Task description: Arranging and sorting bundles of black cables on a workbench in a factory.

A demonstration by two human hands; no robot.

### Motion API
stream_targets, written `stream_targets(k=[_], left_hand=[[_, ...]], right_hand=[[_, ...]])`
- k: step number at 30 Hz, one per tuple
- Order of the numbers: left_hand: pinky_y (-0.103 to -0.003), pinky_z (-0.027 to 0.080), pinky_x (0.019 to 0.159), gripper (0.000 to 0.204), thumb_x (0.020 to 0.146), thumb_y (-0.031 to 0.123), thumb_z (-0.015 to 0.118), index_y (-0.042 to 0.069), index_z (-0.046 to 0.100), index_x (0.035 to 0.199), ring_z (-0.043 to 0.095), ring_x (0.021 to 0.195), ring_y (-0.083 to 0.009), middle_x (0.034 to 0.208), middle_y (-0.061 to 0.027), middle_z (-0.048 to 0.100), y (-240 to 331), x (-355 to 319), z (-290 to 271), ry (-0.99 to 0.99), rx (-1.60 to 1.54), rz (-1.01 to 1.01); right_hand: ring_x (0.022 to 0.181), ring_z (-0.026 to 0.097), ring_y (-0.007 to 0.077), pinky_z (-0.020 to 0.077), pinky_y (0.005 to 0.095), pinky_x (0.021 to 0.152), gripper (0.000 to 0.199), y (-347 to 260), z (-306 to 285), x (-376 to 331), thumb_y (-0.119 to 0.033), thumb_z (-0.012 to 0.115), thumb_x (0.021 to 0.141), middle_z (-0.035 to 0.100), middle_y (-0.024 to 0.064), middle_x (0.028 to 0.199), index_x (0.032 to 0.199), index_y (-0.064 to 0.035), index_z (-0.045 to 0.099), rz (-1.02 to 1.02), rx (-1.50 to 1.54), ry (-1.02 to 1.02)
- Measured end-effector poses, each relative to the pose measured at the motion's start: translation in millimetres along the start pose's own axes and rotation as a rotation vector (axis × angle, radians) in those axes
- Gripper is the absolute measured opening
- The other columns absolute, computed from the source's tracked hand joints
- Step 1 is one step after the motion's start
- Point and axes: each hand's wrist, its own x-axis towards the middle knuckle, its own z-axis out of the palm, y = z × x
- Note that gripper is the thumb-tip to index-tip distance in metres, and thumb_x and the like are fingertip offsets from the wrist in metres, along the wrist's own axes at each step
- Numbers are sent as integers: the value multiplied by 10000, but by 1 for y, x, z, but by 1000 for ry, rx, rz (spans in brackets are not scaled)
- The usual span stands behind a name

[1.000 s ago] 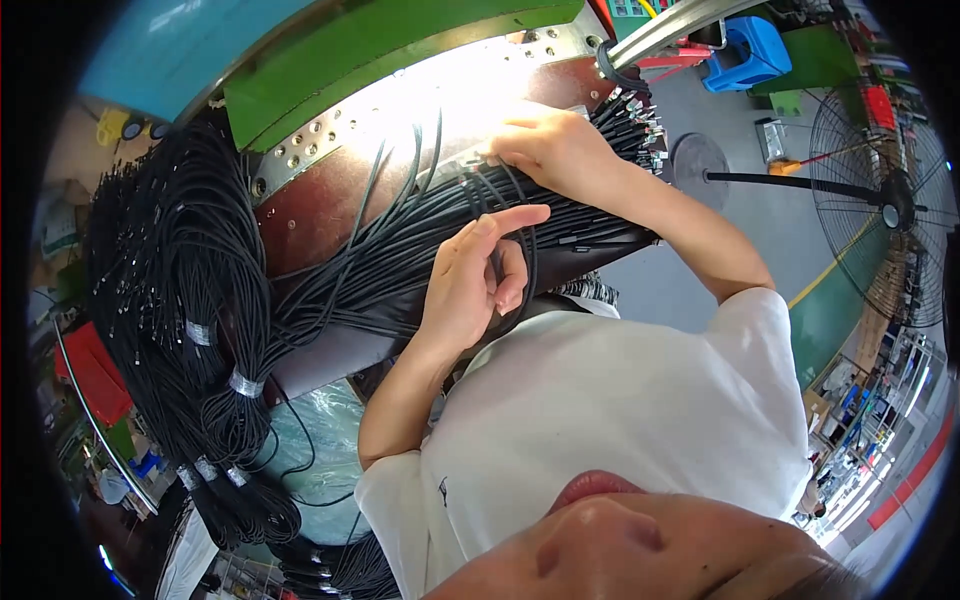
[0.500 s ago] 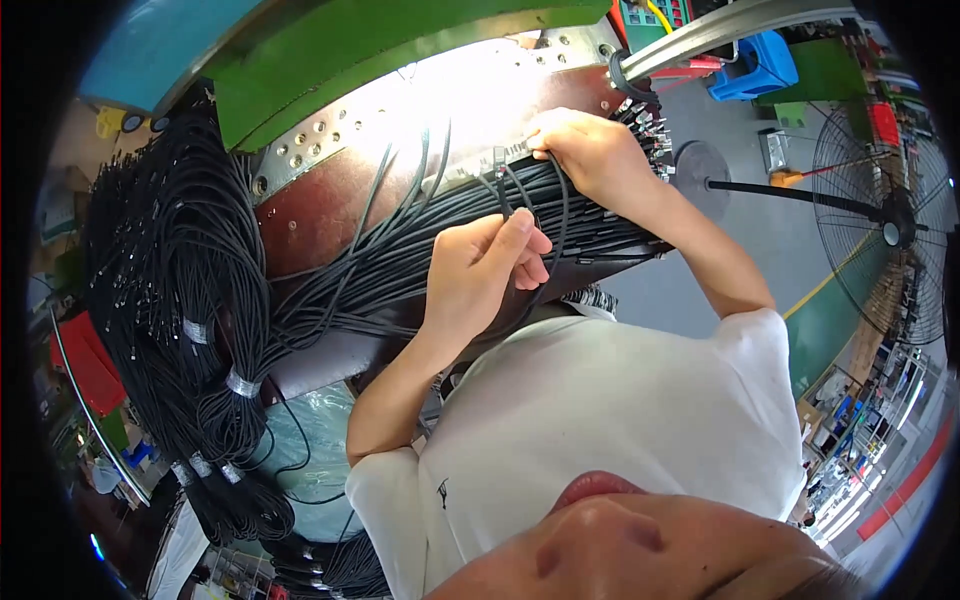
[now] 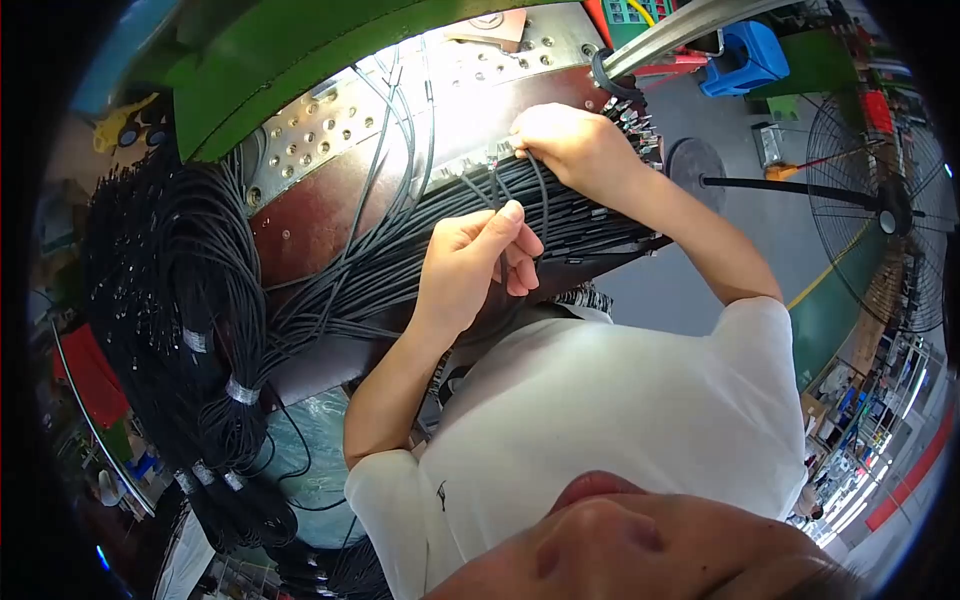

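My left hand [image 3: 472, 252] is closed, thumb against the fingers, on a black cable [image 3: 494, 184] that rises from the pinch with a small connector end at its top. Just up and to the right, my right hand [image 3: 572, 145] has its fingertips pinched together at the brightly lit edge of the work surface. Another black cable [image 3: 544, 190] curves down from those fingertips, whose grip is partly hidden. Below both hands lies a thick layer of black cables [image 3: 400, 235], their metal-tipped ends [image 3: 636, 128] gathered at the right. A row of pale connector pieces [image 3: 452, 172] lies between the hands and the metal plate.
A perforated metal plate [image 3: 320, 130] sits under a green machine beam [image 3: 300, 60]. Bundled black cables [image 3: 195, 250] hang at the left, some tied with silvery bands [image 3: 241, 390]. A metal pole [image 3: 680, 38], a blue stool [image 3: 745, 58] and a standing fan [image 3: 890, 215] are at the right.
The view has shifted slightly, and glare on the metal plate has lessened, revealing loose cables over it. Both hands keep nearly the same pose; the left-hand cable's connector end sits closer to the right fingertips.
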Motion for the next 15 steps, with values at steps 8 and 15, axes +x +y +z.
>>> stream_targets(k=[8,15], left_hand=[[-242,427,414,398,951,311,466,-24,602,785,525,422,-146,554,-114,584,6,5,-6,-137,-138,-59],[-232,500,684,332,953,201,500,-73,589,1117,633,747,-124,818,-112,669,26,-28,5,-27,599,294]], right_hand=[[864,620,256,506,338,742,178,-9,-19,3,-87,640,785,626,64,953,962,-83,620,-98,-56,132],[867,637,238,508,318,750,167,3,-27,-3,4,591,788,651,83,934,951,-32,601,176,175,135]])
